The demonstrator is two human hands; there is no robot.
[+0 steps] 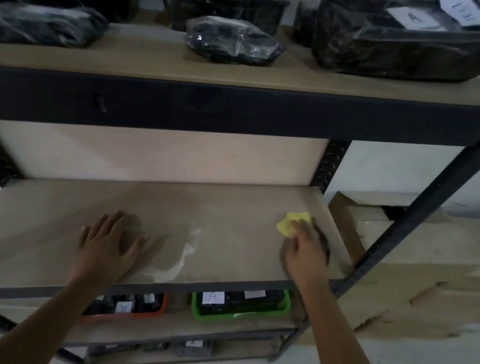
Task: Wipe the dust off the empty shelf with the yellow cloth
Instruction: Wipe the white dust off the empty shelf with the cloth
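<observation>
One small crumpled yellow cloth [291,223] lies on the bare tan board of the empty middle shelf [45,217], near its right end and towards the back. It is bunched into a lump with no clear long axis, and its free part pokes out to the left and rear. The right hand [306,251] lies on top of it, fingers [298,227] curled down over the near side of the cloth and pinning it to the board. The left hand [112,238] rests palm-down on the same board, left of centre, fingers spread and released, holding nothing. Between the two hands a pale streak of dust [187,251] runs towards the front edge.

On the upper shelf [157,61] sit about five black bundles wrapped in clear plastic. The large one at the right [403,47] carries two white paper labels; one reads "A", the other is too blurred to read. Below the empty shelf stand two plastic trays of dark items, one orange [127,307] and one green [239,304], each with white tags, one on each marked "A". To the right of the black metal rack are brown cardboard boxes [435,262] on the floor.
</observation>
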